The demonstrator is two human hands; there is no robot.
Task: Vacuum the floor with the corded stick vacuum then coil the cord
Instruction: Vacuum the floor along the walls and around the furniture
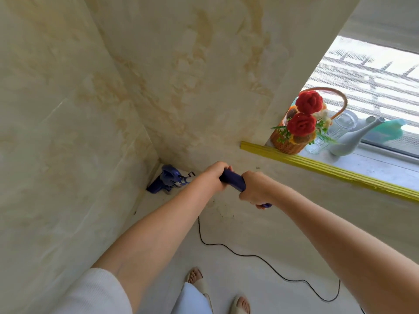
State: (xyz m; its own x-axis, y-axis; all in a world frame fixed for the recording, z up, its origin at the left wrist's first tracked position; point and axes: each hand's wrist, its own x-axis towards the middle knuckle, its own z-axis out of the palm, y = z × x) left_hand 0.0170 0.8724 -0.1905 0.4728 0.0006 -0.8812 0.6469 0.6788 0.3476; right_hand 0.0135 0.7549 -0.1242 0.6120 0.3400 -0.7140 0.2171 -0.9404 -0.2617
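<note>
Both hands grip the blue vacuum handle [233, 179], left hand [215, 177] ahead of right hand [256, 189]; the vacuum body [166, 179] sits in the floor corner, black cord [260, 257] trailing.

No text, label, brand, number or sign can be read anywhere in the view. The dark blue plastic body of the stick vacuum [167, 179] in the corner shows no legible marking, and neither does its blue handle [233, 179]. The woven wicker basket [286, 141] and the clear glass jar [343, 123] on the windowsill carry no readable print.
</note>
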